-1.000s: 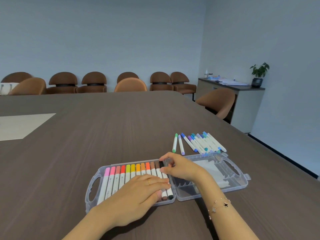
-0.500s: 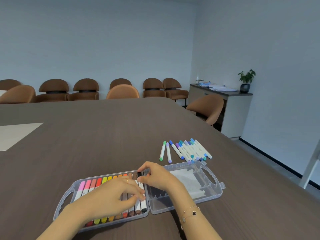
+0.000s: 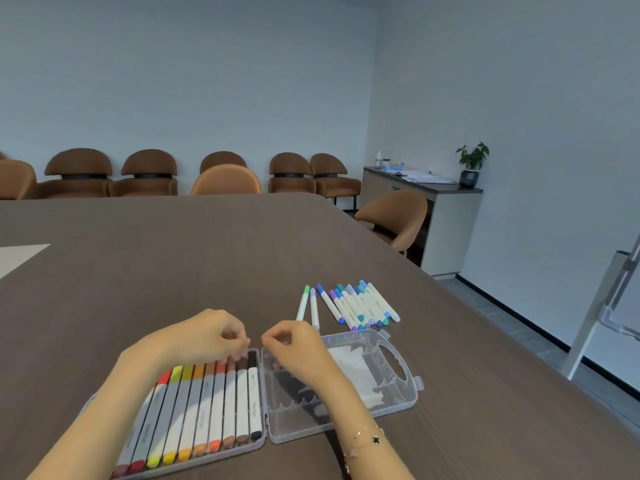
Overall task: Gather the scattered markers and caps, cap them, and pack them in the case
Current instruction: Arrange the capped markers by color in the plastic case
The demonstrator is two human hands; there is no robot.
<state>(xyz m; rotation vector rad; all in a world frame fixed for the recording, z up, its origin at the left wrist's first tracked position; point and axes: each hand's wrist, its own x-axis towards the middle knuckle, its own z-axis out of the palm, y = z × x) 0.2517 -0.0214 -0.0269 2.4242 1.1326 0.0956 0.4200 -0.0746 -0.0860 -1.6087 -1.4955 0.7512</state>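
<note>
View from the head camera, looking down across a dark wood-grain bench [image 3: 173, 271]. A clear plastic case [image 3: 398, 393] lay open flat near the front edge, its two halves joined at a central hinge. The left half held a row of capped markers [image 3: 214, 407] lying side by side, white barrels with ends running from red through yellow, orange and brown to a black one next to the hinge; the leftmost part of the row was hidden beneath the left forearm. The right half carried no markers, only a white insert [image 3: 349, 368] and a moulded handle opening at its outer end.

The left hand [image 3: 204, 336] hovered over the far ends of the packed markers, its fingers curled downward with the fingertips at or just above the caps near the hinge; whether they pinched anything could not be told. The right hand [image 3: 294, 348] was positioned over the inner far corner of the right half, fingers likewise curled, and whether it held anything could not be told. A bracelet [image 3: 363, 441] encircled the right wrist.

Beyond the case, a loose group of blue, purple and teal markers [image 3: 360, 303] lay together on the bench, with a green marker [image 3: 303, 302] and a lilac marker [image 3: 313, 306] just to their left. Brown chairs [image 3: 145, 173] lined the far wall, and a potted plant [image 3: 471, 164] stood on a sideboard [image 3: 446, 223].
</note>
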